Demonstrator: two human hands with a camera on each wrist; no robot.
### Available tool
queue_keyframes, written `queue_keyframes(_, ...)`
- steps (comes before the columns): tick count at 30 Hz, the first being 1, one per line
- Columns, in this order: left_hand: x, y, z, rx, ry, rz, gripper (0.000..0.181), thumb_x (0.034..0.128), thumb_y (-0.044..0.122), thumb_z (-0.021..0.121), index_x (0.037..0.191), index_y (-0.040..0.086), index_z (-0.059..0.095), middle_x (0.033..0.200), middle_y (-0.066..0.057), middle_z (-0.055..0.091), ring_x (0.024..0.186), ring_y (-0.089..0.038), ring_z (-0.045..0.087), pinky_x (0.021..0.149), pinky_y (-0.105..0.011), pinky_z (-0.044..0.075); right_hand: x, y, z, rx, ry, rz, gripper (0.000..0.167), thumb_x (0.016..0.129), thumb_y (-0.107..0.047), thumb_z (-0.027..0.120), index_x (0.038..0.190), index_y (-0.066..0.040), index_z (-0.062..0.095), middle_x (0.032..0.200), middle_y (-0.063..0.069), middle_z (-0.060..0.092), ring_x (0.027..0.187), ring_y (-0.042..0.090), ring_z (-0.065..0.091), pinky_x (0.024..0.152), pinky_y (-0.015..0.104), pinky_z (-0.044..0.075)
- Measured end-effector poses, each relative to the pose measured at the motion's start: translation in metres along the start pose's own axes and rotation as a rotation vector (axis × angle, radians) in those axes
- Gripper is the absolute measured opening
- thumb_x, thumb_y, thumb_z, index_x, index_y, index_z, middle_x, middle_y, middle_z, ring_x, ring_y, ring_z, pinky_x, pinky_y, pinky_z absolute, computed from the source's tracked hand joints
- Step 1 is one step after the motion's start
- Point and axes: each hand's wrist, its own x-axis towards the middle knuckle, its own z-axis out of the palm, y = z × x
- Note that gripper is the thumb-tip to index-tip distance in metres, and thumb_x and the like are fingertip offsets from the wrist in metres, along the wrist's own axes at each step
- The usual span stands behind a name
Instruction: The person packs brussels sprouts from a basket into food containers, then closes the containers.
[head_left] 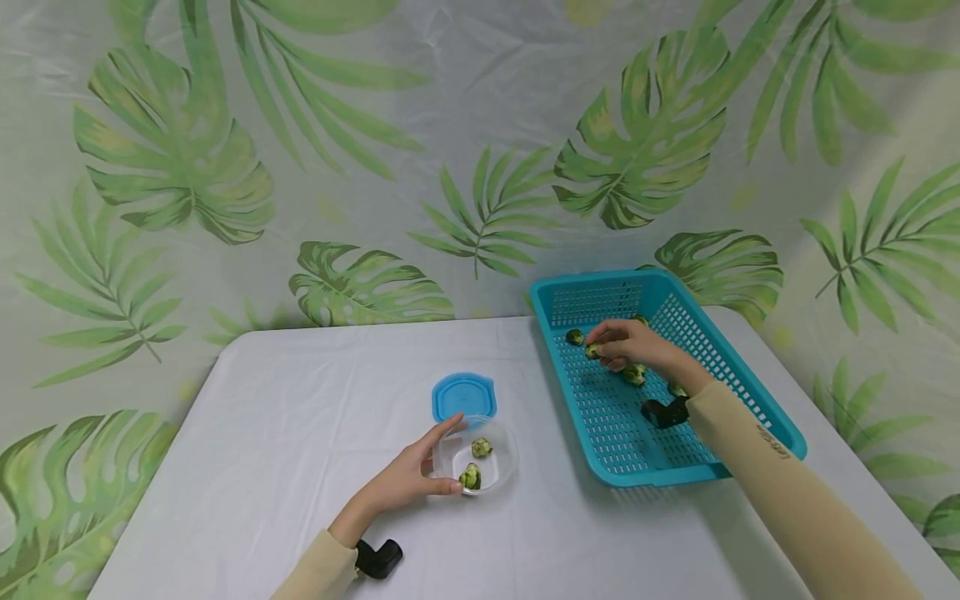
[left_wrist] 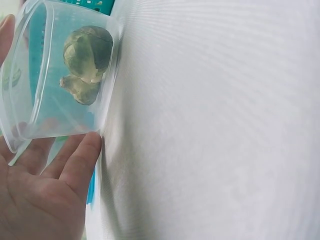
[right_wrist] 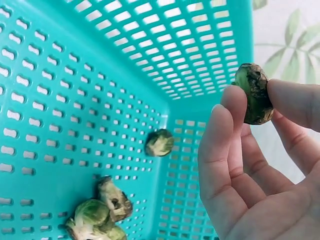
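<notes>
My right hand [head_left: 630, 343] is over the teal basket [head_left: 558, 375], pinching a Brussels sprout [right_wrist: 253, 94] with dark, browned outer leaves between thumb and fingers. Below it in the right wrist view, more sprouts [right_wrist: 161, 142] lie on the basket floor. My left hand [head_left: 405, 475] is curved around the side of a clear plastic container [head_left: 512, 458] on the table, thumb at the near rim. Two sprouts lie inside; the left wrist view shows a larger green one [left_wrist: 89, 53] touching a smaller one [left_wrist: 81, 90].
A blue lid [head_left: 463, 395] lies on the white-covered table [head_left: 300, 417] just behind the clear container. The teal basket stands to the container's right. Behind the table hangs a leaf-patterned sheet [head_left: 360, 167]. Each wrist carries a black device [head_left: 378, 559].
</notes>
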Motion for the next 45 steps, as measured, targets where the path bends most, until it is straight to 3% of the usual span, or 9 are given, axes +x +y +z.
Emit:
queue_keyframes(8,0.000,-0.001,0.000,-0.005,0.000,0.005,0.092,0.0838,0.020,0.076,0.155,0.016,0.017,0.154,-0.002,0.028,0.141,-0.026,0.020,0.103,-0.057,0.032,-0.005,-0.008,0.003,-0.019,-0.009,-0.035,0.030,0.098,-0.007,0.053,0.124,0.008,0.051,0.117,0.024,0.054,0.095,0.027,0.063,0.080,0.041,0.053)
queue_keyframes(19,0.000,-0.001,0.000,0.001,0.002,0.004,0.092,0.0844,0.019,0.075,0.155,0.014,0.017,0.154,-0.002,0.028,0.141,-0.027,0.019,0.102,-0.057,0.033,-0.008,-0.024,0.017,-0.012,-0.066,-0.106,0.030,0.098,-0.009,0.054,0.122,0.009,0.052,0.119,0.025,0.052,0.097,0.028,0.062,0.081,0.041,0.052)
queue_keyframes(28,0.000,-0.001,0.000,0.004,0.000,0.028,0.089,0.0851,0.015,0.074,0.154,0.011,0.017,0.154,-0.007,0.029,0.141,-0.031,0.020,0.100,-0.060,0.034,-0.011,-0.036,0.034,-0.015,-0.116,-0.145,0.024,0.097,-0.010,0.056,0.118,0.004,0.056,0.111,0.020,0.057,0.096,0.041,0.059,0.078,0.041,0.053)
queue_keyframes(39,0.001,-0.002,0.000,0.005,-0.007,0.019,0.091,0.0850,0.018,0.075,0.155,0.012,0.016,0.154,-0.004,0.028,0.141,-0.028,0.020,0.102,-0.056,0.034,-0.013,-0.055,0.065,-0.017,-0.215,-0.166,0.024,0.096,-0.010,0.057,0.115,0.005,0.057,0.110,0.018,0.056,0.090,0.031,0.063,0.083,0.049,0.052)
queue_keyframes(45,0.001,-0.001,0.000,0.002,-0.003,0.010,0.091,0.0846,0.019,0.075,0.155,0.014,0.017,0.154,-0.001,0.028,0.141,-0.026,0.021,0.102,-0.055,0.034,-0.014,-0.059,0.081,-0.024,-0.267,-0.175,0.021,0.095,-0.009,0.057,0.113,0.003,0.058,0.106,0.016,0.058,0.087,0.031,0.063,0.078,0.043,0.054)
